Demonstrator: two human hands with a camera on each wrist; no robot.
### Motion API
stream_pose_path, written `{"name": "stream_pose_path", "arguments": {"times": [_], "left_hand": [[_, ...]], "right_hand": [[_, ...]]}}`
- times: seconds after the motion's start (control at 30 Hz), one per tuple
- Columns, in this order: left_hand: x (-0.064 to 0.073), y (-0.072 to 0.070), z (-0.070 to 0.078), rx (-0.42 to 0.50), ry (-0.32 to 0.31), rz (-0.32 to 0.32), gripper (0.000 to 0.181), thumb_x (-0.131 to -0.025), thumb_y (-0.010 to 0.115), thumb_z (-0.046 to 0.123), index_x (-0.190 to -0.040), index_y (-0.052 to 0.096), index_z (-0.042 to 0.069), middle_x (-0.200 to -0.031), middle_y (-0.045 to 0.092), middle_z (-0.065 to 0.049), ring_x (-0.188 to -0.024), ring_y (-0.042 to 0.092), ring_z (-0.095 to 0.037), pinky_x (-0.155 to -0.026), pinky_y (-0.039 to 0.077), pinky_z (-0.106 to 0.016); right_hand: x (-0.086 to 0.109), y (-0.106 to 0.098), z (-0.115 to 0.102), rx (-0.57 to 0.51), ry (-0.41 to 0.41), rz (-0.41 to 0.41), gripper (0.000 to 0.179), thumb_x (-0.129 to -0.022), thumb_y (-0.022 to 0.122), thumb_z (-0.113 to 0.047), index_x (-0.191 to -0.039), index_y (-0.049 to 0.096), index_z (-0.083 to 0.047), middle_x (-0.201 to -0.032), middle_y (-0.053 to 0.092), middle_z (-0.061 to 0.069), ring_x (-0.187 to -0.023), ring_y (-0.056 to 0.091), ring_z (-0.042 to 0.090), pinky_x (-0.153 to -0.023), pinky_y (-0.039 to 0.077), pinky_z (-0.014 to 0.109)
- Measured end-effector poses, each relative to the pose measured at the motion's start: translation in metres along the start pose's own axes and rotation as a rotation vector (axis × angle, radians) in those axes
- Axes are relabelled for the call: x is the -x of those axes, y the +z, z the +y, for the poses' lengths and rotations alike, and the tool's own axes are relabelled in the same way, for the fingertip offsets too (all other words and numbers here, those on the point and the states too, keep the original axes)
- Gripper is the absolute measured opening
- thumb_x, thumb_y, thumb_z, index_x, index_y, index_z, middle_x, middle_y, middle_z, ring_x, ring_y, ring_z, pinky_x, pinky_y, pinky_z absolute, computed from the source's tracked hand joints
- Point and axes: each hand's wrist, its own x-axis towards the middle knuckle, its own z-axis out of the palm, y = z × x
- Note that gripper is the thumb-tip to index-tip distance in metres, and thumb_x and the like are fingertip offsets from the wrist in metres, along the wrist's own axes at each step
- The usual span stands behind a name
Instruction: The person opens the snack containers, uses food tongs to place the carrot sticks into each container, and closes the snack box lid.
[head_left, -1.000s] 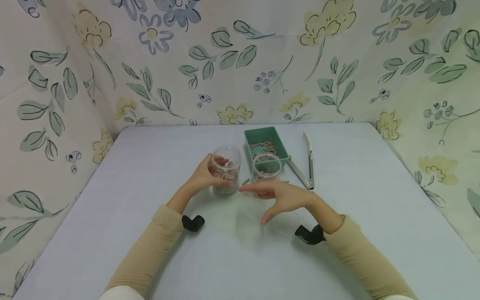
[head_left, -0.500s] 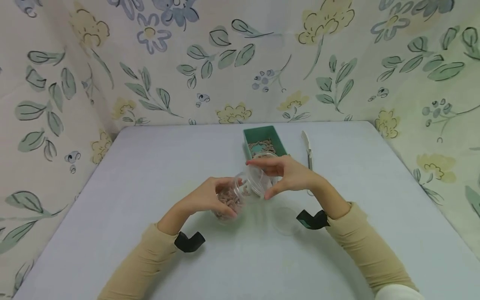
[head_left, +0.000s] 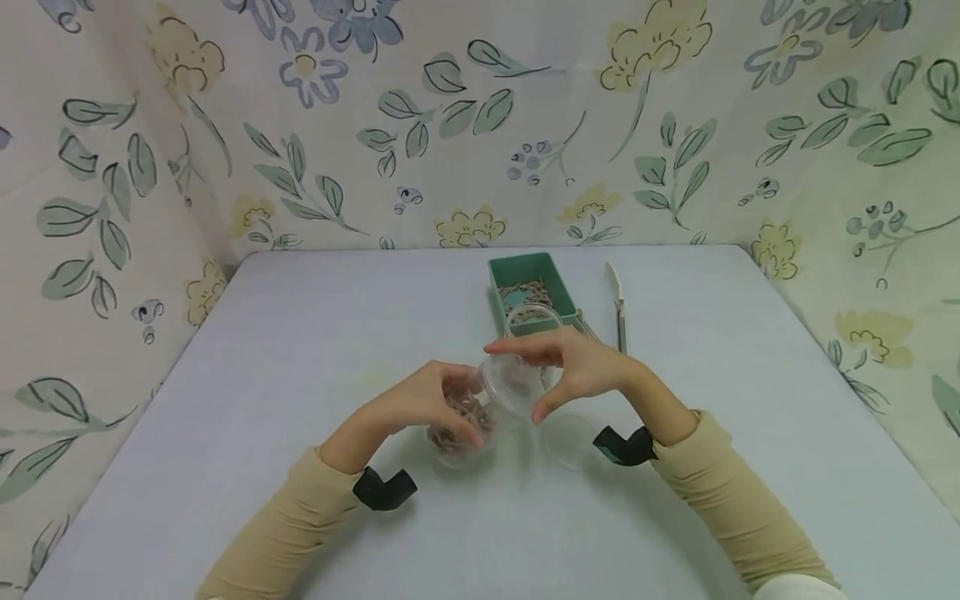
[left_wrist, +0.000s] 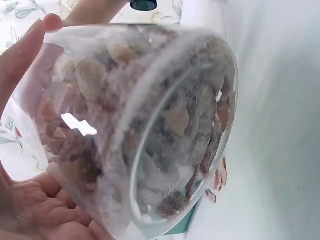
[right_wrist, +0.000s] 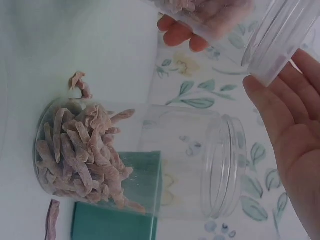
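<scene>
My left hand (head_left: 412,408) grips a clear jar (head_left: 461,446) partly filled with brownish-pink dried pieces. The jar is tilted, its mouth turned toward my right hand (head_left: 588,367). Between thumb and fingers, my right hand holds a clear round lid (head_left: 513,387) against that mouth. In the right wrist view the lid (right_wrist: 280,57) sits over the jar's end; whether it is fully seated I cannot tell. A second clear jar (right_wrist: 92,155), lidless and upright, holds dried sticks behind my right hand. Seen from the left wrist, the gripped jar (left_wrist: 135,125) shows its base.
A green rectangular box (head_left: 517,268) with more dried pieces stands behind the second jar. Metal tongs (head_left: 617,304) lie spread to its right. Another clear round lid (head_left: 570,442) lies flat on the white table (head_left: 337,308). Loose pieces (right_wrist: 80,85) lie beside the second jar.
My left hand has lifted and tilted the jar, bringing it nearer me. My right hand has raised a clear lid from the table and brought it to the jar's mouth.
</scene>
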Motion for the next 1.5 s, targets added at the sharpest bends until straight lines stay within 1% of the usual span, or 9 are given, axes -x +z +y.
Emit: {"name": "stream_pose_path", "arguments": {"times": [0.2,0.43,0.63,0.73,0.87,1.0,1.1,1.23,1.5], "left_hand": [[0.002,0.007,0.002,-0.031,-0.014,0.081,0.072,-0.069,0.088,0.017,-0.133,0.058,0.002,-0.128,0.062,-0.009,-0.119,0.056,-0.033,-0.097,0.047,-0.042],[0.001,0.028,0.006,-0.443,-0.007,0.524,0.092,-0.058,0.094,0.023,-0.137,0.053,0.001,-0.105,0.069,-0.013,-0.085,0.064,-0.024,-0.071,0.054,-0.038],[0.001,0.041,0.012,-0.534,0.102,0.76,0.092,-0.057,0.095,0.018,-0.136,0.053,-0.001,-0.104,0.07,-0.014,-0.092,0.066,-0.031,-0.078,0.055,-0.048],[0.005,0.038,0.014,-0.455,0.13,0.729,0.091,-0.057,0.095,0.016,-0.137,0.054,0.001,-0.108,0.069,-0.013,-0.096,0.065,-0.029,-0.082,0.054,-0.047],[0.011,0.029,0.018,-0.186,0.15,0.485,0.085,-0.062,0.092,0.009,-0.137,0.053,0.0,-0.121,0.065,-0.013,-0.107,0.062,-0.025,-0.09,0.051,-0.044],[0.014,0.023,0.021,0.019,0.105,0.218,0.075,-0.068,0.088,0.006,-0.134,0.055,-0.001,-0.123,0.064,-0.011,-0.109,0.062,-0.023,-0.093,0.049,-0.041],[0.014,0.023,0.022,0.058,0.083,0.148,0.071,-0.068,0.088,0.008,-0.132,0.057,0.0,-0.12,0.065,-0.011,-0.107,0.062,-0.021,-0.093,0.049,-0.04],[0.012,0.027,0.021,0.027,0.11,0.256,0.075,-0.067,0.088,0.005,-0.134,0.055,-0.002,-0.125,0.063,-0.015,-0.112,0.06,-0.024,-0.095,0.048,-0.043],[0.004,0.039,0.019,-0.334,0.136,0.722,0.092,-0.057,0.095,0.016,-0.138,0.053,0.0,-0.12,0.065,-0.019,-0.109,0.061,-0.034,-0.088,0.051,-0.05]], "right_hand": [[0.0,0.004,-0.003,0.046,0.063,0.06,0.081,-0.069,0.088,-0.009,-0.138,0.049,0.005,-0.142,0.05,0.017,-0.13,0.047,0.029,-0.102,0.045,0.041],[-0.005,0.019,-0.005,0.166,0.207,0.329,0.074,-0.072,0.087,-0.016,-0.136,0.054,0.001,-0.136,0.055,0.017,-0.12,0.056,0.032,-0.092,0.052,0.04],[-0.013,0.03,-0.024,0.215,0.341,0.504,0.073,-0.075,0.085,-0.028,-0.136,0.054,0.001,-0.134,0.056,0.017,-0.111,0.063,0.033,-0.086,0.055,0.041],[-0.013,0.027,-0.031,0.256,0.315,0.503,0.084,-0.077,0.08,-0.046,-0.139,0.05,0.002,-0.136,0.056,0.017,-0.113,0.061,0.034,-0.089,0.053,0.045],[-0.006,0.013,-0.033,0.093,0.119,0.371,0.096,-0.081,0.071,-0.056,-0.147,0.036,0.003,-0.149,0.04,0.019,-0.133,0.043,0.034,-0.103,0.041,0.053],[0.0,0.001,-0.029,-0.147,-0.078,0.111,0.084,-0.085,0.076,-0.028,-0.146,0.031,0.01,-0.153,0.03,0.023,-0.141,0.031,0.032,-0.108,0.035,0.053],[0.002,-0.002,-0.027,-0.172,-0.119,0.04,0.077,-0.081,0.079,-0.01,-0.141,0.037,0.013,-0.149,0.037,0.025,-0.135,0.041,0.03,-0.103,0.043,0.046],[0.001,0.005,-0.028,-0.085,-0.042,0.176,0.072,-0.077,0.081,-0.006,-0.137,0.046,0.012,-0.142,0.046,0.025,-0.125,0.052,0.029,-0.094,0.05,0.042],[-0.008,0.027,-0.037,0.201,0.345,0.523,0.073,-0.081,0.079,-0.034,-0.139,0.051,0.001,-0.138,0.052,0.019,-0.115,0.06,0.032,-0.09,0.053,0.044]]}}
